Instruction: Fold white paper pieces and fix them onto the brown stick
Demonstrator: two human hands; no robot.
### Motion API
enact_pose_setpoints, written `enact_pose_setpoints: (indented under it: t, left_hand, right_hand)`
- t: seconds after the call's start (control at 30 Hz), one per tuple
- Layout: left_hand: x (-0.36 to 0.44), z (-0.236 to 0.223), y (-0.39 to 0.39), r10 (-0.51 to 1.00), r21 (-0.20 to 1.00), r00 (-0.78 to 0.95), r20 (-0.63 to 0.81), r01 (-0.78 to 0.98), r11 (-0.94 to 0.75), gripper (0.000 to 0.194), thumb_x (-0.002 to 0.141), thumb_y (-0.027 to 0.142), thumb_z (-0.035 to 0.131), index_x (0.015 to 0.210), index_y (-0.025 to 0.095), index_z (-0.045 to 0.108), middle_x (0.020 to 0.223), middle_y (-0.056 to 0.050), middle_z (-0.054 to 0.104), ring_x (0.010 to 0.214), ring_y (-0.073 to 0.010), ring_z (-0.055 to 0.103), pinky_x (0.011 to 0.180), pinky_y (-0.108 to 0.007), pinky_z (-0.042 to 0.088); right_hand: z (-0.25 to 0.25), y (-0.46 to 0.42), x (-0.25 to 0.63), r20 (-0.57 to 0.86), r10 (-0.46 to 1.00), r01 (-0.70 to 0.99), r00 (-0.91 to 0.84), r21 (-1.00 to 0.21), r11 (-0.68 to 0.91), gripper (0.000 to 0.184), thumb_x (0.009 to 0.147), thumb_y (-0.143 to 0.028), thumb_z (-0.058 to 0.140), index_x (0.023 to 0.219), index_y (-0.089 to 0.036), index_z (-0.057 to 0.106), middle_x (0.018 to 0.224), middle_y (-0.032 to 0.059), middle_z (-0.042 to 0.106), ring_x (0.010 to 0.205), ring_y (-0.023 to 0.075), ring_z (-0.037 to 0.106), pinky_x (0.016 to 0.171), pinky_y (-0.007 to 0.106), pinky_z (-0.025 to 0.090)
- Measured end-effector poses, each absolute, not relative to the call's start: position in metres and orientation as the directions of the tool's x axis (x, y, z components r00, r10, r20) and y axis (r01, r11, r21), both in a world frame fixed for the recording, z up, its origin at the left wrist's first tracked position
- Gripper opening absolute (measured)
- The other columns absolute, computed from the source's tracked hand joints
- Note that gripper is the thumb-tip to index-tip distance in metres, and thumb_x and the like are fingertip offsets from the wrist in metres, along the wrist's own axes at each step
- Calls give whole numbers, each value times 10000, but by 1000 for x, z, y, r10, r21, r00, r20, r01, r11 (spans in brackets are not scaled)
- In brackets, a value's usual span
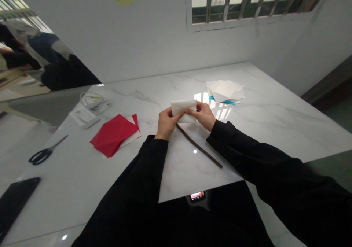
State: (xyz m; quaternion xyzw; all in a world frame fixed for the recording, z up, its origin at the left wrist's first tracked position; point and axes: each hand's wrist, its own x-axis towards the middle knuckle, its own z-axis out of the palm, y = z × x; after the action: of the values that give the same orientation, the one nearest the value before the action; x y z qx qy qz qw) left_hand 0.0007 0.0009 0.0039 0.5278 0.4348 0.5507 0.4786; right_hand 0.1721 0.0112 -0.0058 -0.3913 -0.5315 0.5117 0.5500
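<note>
Between my two hands is a white paper envelope (183, 104) with a pointed flap, raised a little above the marble-patterned table. My left hand (166, 124) grips its left side, thumb on the front and fingers behind. On the right side my right hand (205, 115) pinches it the same way, and both thumbs meet near the flap's tip. A thin dark brown stick (199, 147) lies slantwise on the table below the envelope, its upper end close to my left hand.
Red envelopes (114, 134) are stacked left of my hands; white and blue ones (224, 91) lie back right. Further left are black-handled scissors (44, 154), a white power strip (84, 115) with cable and a dark flat device (18, 203). The table's front edge (202, 191) is near my body.
</note>
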Motion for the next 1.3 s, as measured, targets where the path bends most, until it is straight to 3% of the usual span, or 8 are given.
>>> enact_pose_setpoints:
  t: [0.3,0.53,1.07,1.3]
  left_hand:
    - [0,4,1,989,987,16,147,-69,-145,603,589,575,979,963,128,825,865,-89,800,851,-269,733,820,-399,605]
    - [-1,5,2,986,985,-22,166,-43,-167,584,614,496,974,1037,124,818,1014,-113,815,890,-263,729,821,-374,594]
    - [0,2,3,989,989,-15,149,-21,-149,555,600,509,962,975,133,799,917,-78,789,823,-237,693,765,-343,555]
    - [-2,-1,6,987,986,-26,159,-39,-159,507,660,453,917,1030,129,797,923,-74,782,824,-219,678,762,-318,527]
  right_hand:
    - [-9,13,171,174,980,-147,-95,-976,159,440,694,-517,907,935,-193,732,996,76,800,924,249,729,919,435,597]
    - [-8,15,172,182,980,-140,-79,-976,170,457,702,-453,888,1050,-185,763,1074,78,808,1010,263,737,952,436,595]
    - [-11,15,174,208,970,-48,-125,-978,204,456,738,-515,868,1023,-172,772,1015,91,810,936,261,740,855,406,597]
    - [-14,16,173,189,965,-83,-180,-981,177,466,728,-445,871,1082,-166,753,1036,91,810,940,254,743,842,388,605]
